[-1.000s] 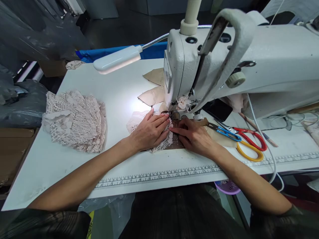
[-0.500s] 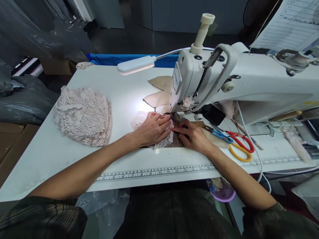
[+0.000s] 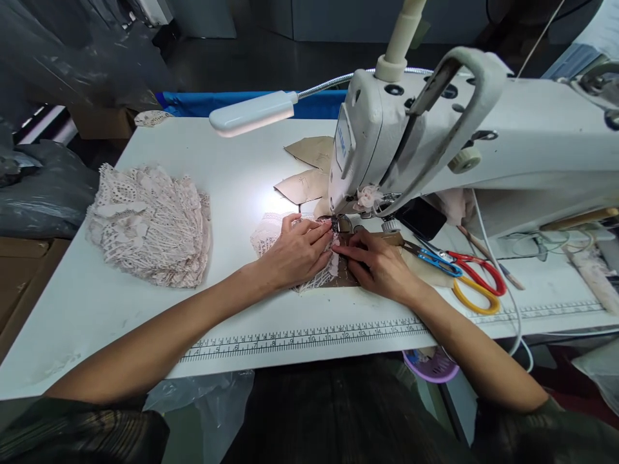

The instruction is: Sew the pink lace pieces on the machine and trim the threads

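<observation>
Pale pink lace [image 3: 265, 237] lies at the needle area of a white sewing machine [image 3: 372, 138]. Flat on this lace rests my left hand [image 3: 298, 251], its fingers stretched toward the presser foot and slightly apart. Just right of it, my right hand [image 3: 380, 265] has its fingers bent together, with the index fingertip at the lace's right edge. What its thumb and other fingertips hold, if anything, is too small to make out. A big bundle of the same lace [image 3: 152, 225] sits on the left of the white table [image 3: 232, 167].
Behind the lace lie tan leaf-shaped pieces [image 3: 302, 187]. Scissors with red [image 3: 478, 270] and yellow handles, blue-handled snips [image 3: 440, 261] and a black phone [image 3: 423, 219] are right of my hands. A lamp [image 3: 254, 114] hangs over the table.
The camera view has moved closer to the machine, which looks larger and shifted. Both hands stay at the needle area with almost the same pose on the lace.
</observation>
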Motion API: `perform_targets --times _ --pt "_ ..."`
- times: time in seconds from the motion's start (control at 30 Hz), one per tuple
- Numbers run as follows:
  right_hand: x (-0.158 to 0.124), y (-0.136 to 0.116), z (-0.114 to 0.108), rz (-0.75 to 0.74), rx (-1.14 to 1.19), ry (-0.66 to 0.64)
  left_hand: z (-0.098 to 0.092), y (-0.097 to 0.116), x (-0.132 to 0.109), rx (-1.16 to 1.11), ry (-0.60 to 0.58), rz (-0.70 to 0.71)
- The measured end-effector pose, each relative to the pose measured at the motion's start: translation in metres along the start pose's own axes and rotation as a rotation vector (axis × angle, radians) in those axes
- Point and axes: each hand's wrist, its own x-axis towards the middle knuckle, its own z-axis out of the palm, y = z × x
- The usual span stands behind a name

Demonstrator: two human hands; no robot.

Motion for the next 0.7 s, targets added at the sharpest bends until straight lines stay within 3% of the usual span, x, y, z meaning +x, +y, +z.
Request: perform_targets --times 0.23,0.5,0.7 --pt "0.003 -0.001 0.000 -0.005 -0.090 -0.019 0.000 -0.002 0.004 0.003 -0.001 -0.027" --pt "0.016 -0.005 0.000 0.066 -0.265 -0.127 0.001 -0.012 0.011 0.004 -0.055 -0.100" --pt "0.014 -0.004 -0.001 0.106 -0.118 -0.060 0.003 -0.011 0.012 0.008 -0.039 -0.150"
